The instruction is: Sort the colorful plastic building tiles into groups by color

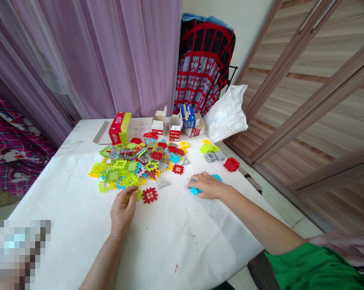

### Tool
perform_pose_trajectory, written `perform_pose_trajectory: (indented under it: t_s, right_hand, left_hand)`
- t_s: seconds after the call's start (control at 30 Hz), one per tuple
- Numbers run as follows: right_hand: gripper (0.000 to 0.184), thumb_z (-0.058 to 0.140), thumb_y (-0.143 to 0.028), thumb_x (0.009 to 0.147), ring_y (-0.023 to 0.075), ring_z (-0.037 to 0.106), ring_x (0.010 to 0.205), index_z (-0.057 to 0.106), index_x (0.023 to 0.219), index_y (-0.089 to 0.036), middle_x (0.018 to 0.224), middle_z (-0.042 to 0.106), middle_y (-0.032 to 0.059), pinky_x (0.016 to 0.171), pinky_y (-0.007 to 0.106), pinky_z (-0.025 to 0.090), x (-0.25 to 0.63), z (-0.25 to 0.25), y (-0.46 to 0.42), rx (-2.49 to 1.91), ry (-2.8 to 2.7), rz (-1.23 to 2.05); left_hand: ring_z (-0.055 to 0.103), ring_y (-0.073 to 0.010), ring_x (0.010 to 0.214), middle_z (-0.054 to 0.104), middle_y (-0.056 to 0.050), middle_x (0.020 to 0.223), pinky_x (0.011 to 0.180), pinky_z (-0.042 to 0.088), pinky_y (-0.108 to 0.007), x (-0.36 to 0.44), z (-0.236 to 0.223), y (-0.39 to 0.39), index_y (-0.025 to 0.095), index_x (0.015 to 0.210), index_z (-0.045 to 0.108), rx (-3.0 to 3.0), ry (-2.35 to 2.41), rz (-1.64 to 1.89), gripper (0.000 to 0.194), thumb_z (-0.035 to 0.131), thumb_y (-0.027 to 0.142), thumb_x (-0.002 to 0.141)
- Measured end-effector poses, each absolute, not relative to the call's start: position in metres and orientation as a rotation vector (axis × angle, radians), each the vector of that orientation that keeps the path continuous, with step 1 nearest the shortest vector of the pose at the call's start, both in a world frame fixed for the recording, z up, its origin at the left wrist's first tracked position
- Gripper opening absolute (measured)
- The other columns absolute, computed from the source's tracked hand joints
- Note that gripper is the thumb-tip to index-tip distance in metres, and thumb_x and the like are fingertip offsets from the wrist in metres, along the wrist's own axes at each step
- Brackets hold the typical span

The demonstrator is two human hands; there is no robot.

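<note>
My left hand [123, 210] is closed at the near edge of a mixed heap of interlocking plastic building pieces [132, 166]. A bit of a yellow piece [127, 198] shows between its thumb and fingers. Just right of that hand, a dark red square window piece [150, 195] lies flat on the table. My right hand [206, 186] curls palm-down over blue interlocking pieces [195, 191] at the table's right side, hiding most of them. More blue shows behind the wrist. Beyond it sit a red stack [231, 164], a grey group [214, 156] and a lime-green stack [209, 148].
Small cardboard boxes line the far edge, among them a red-and-yellow box [120, 128] and a blue box [188, 116]. A white plastic bag [227, 114] stands at the far right corner. The table [157, 249] has a white cover; a wooden wardrobe [315, 100] is to the right.
</note>
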State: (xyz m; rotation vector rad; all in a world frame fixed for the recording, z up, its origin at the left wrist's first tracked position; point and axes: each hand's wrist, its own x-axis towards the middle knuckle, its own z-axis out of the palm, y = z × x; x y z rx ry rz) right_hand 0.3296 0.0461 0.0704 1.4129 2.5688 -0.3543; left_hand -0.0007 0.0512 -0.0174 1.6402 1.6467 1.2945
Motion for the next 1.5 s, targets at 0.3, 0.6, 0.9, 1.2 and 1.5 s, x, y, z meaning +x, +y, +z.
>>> perform_pose_trajectory:
  t_s: [0.3, 0.6, 0.9, 1.2, 1.5]
  right_hand:
    - [0.043, 0.064, -0.034, 0.077, 0.0245, 0.054, 0.114, 0.06, 0.119, -0.024, 0.122, 0.061, 0.0069, 0.095, 0.035, 0.038, 0.324, 0.089, 0.069, 1.563, 2.652, -0.385]
    - [0.037, 0.054, -0.042, 0.087, 0.0232, 0.058, 0.112, 0.061, 0.117, -0.023, 0.12, 0.064, 0.008, 0.088, 0.031, 0.044, 0.283, 0.061, 0.149, 2.158, 2.237, -0.147]
    - [0.041, 0.06, -0.036, 0.085, 0.0275, 0.061, 0.107, 0.054, 0.118, -0.014, 0.11, 0.068, 0.0158, 0.088, 0.036, 0.044, 0.255, 0.055, 0.156, 2.294, 2.08, -0.025]
    - [0.028, 0.041, -0.025, 0.093, 0.0208, 0.066, 0.094, 0.062, 0.111, -0.022, 0.099, 0.073, 0.0074, 0.077, 0.029, 0.046, 0.277, 0.061, 0.138, 2.449, 2.132, -0.038]
    - [0.021, 0.059, -0.031, 0.075, 0.0156, 0.065, 0.064, 0.069, 0.088, -0.017, 0.073, 0.068, 0.0033, 0.048, 0.021, 0.042, 0.41, 0.044, 0.052, 3.552, 1.603, -1.237]
  left_hand:
    - [0.066, -0.0226, 0.093, 0.073, -0.007, 0.097, 0.091, 0.05, -0.039, -0.001, -0.021, 0.052, 0.022, 0.095, 0.068, 1.653, 1.651, 1.298, 0.032, 0.049, 0.045, 0.082]
    - [0.066, -0.022, 0.092, 0.073, -0.007, 0.095, 0.091, 0.05, -0.038, -0.002, -0.022, 0.053, 0.022, 0.093, 0.069, 1.647, 1.64, 1.334, 0.032, 0.05, 0.046, 0.082]
    - [0.065, -0.0229, 0.095, 0.072, -0.007, 0.097, 0.092, 0.049, -0.039, -0.002, -0.022, 0.054, 0.022, 0.094, 0.068, 1.601, 1.62, 1.319, 0.034, 0.051, 0.047, 0.081]
    - [0.066, -0.023, 0.094, 0.073, -0.006, 0.097, 0.092, 0.05, -0.039, -0.001, -0.021, 0.054, 0.022, 0.094, 0.068, 1.577, 1.62, 1.319, 0.036, 0.051, 0.05, 0.079]
    - [0.065, -0.0234, 0.095, 0.072, -0.006, 0.098, 0.092, 0.049, -0.039, -0.002, -0.022, 0.055, 0.022, 0.094, 0.068, 1.587, 1.63, 1.293, 0.037, 0.051, 0.051, 0.079]
